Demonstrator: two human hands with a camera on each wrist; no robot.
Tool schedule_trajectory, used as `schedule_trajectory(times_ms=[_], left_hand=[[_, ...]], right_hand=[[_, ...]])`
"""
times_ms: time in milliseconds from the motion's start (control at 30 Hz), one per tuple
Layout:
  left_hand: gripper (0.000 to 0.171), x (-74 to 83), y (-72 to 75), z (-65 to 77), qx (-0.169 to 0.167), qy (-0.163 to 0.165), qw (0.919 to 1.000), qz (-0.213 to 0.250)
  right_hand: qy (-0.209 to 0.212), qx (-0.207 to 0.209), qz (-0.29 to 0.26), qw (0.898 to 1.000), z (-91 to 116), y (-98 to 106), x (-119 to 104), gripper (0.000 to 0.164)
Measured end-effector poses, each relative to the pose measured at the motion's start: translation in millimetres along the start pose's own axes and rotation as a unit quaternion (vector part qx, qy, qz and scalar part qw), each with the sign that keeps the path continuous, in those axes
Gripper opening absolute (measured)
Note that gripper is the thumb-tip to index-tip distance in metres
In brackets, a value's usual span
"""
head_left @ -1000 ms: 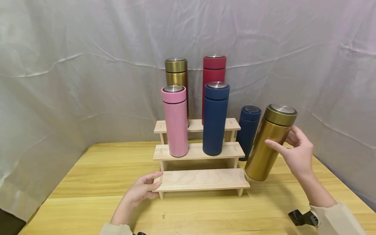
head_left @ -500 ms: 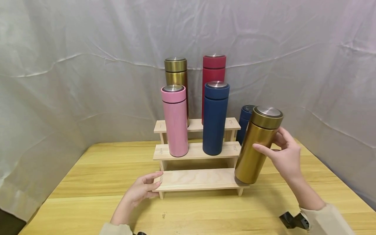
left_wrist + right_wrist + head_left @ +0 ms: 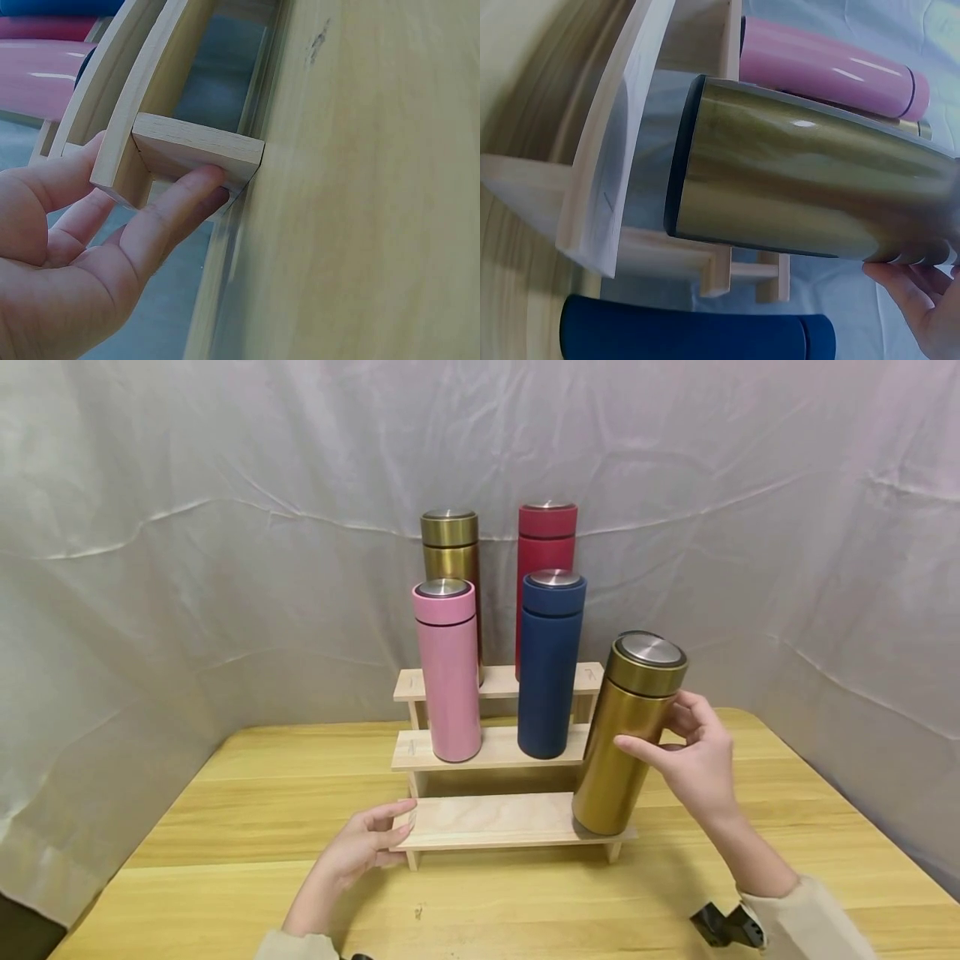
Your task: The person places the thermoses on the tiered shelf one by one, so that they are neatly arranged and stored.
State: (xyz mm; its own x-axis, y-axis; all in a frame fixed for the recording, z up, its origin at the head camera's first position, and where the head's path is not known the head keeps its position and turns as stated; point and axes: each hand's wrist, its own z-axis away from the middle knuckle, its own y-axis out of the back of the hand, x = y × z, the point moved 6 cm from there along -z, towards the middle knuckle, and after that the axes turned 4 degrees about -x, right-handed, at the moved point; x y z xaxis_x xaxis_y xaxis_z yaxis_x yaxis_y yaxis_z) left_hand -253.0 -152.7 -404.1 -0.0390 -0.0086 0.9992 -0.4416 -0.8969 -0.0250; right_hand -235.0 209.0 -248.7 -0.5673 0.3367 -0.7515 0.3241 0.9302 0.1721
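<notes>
My right hand (image 3: 701, 764) grips a gold thermos bottle (image 3: 630, 735) by its upper right side, thumb in front. The bottle tilts, its steel-topped lid leaning right. Its dark base hangs over the right end of the lowest step of a three-step wooden display stand (image 3: 487, 820); the right wrist view shows a gap between the gold bottle (image 3: 810, 172) and that step. At the step's left end, my left hand (image 3: 367, 837) holds the board's edge. In the left wrist view the thumb lies against the board while other fingers (image 3: 180, 199) touch the leg (image 3: 199, 146).
On the middle step stand a pink bottle (image 3: 448, 685) and a blue one (image 3: 551, 677). Behind them, another gold bottle (image 3: 450, 531) and a red bottle (image 3: 547, 522) occupy the top step. Right of the stand is a dark blue bottle (image 3: 690, 330), mostly hidden in the head view.
My right hand has carried the gold bottle leftward, from beside the stand to over its lowest step, now covering the dark blue bottle behind. The left hand has stayed put.
</notes>
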Motion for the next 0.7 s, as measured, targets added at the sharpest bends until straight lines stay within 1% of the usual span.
schedule_trajectory(times_ms=[200,333,367,433,467,500,533,567,600,633,667,700], left_hand=[[0.053,-0.4,0.0,-0.1,0.004,-0.001,1.0,0.001],[0.052,0.8,-0.4,0.7,0.003,-0.004,1.0,0.0],[0.052,1.3,-0.6,0.9,0.002,-0.006,1.0,-0.001],[0.051,2.0,-0.7,1.4,0.001,-0.008,1.0,-0.003],[0.051,2.4,-0.8,1.7,0.001,-0.009,1.0,-0.004],[0.05,2.7,-0.9,1.9,0.0,-0.01,0.9999,-0.004],[0.05,2.7,-1.0,1.9,0.0,-0.01,0.9999,-0.004],[0.05,2.7,-1.2,2.0,-0.001,-0.01,0.9999,-0.004],[0.05,2.7,-1.2,2.0,-0.001,-0.01,0.9999,-0.003],[0.05,2.6,-1.3,2.0,0.0,-0.01,0.9999,-0.003],[0.05,2.5,-1.4,1.9,0.0,-0.01,0.9999,-0.002],[0.05,2.5,-1.4,1.8,0.0,-0.01,0.9999,-0.002]], right_hand=[[-0.002,-0.011,-0.014,1.0,2,-10,-2,0.058],[0.008,-0.015,-0.049,0.999,2,-19,-4,0.057],[0.027,-0.02,-0.077,0.996,0,-21,5,0.058],[0.038,-0.027,-0.096,0.994,-2,-26,17,0.059],[0.053,-0.034,-0.116,0.991,-3,-29,29,0.061],[0.057,-0.041,-0.13,0.989,-4,-31,39,0.062],[0.068,-0.048,-0.152,0.985,-6,-34,53,0.062],[0.067,-0.052,-0.16,0.983,-8,-36,61,0.064],[0.065,-0.054,-0.159,0.984,-8,-39,64,0.065],[0.076,-0.059,-0.175,0.98,-9,-42,69,0.065],[0.077,-0.062,-0.179,0.979,-8,-45,67,0.065],[0.065,-0.061,-0.17,0.981,-7,-48,58,0.064]])
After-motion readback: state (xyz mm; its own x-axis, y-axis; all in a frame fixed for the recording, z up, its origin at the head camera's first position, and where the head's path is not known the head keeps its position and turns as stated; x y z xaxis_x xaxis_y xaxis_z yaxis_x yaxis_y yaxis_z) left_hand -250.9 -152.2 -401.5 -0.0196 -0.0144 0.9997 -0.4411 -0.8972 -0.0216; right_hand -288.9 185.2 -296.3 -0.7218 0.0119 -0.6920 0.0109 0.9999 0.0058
